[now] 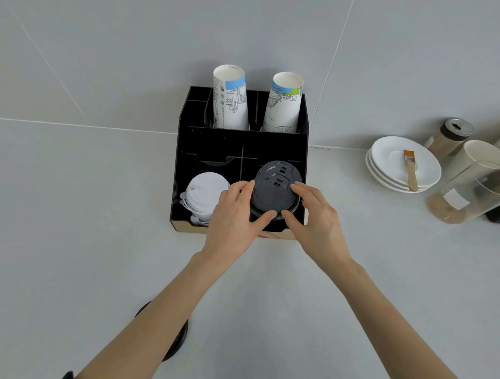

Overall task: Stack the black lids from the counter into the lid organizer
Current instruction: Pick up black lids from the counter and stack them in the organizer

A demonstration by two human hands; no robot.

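Observation:
A black lid organizer (213,143) stands on the grey counter against the wall. In its front right compartment lies a leaning stack of black lids (273,191). My left hand (236,214) grips the stack's left side and my right hand (316,218) grips its right side, thumbs at the near rim. Further black lids (179,336) lie on the counter near me, mostly hidden under my left forearm. The front left compartment holds white lids (204,194).
Two stacks of paper cups (231,98) stand upright in the organizer's back compartments. At the right are stacked white saucers (401,164) with a small brush (410,169) on top, a spice jar (451,136), a white cup and a glass container (469,193).

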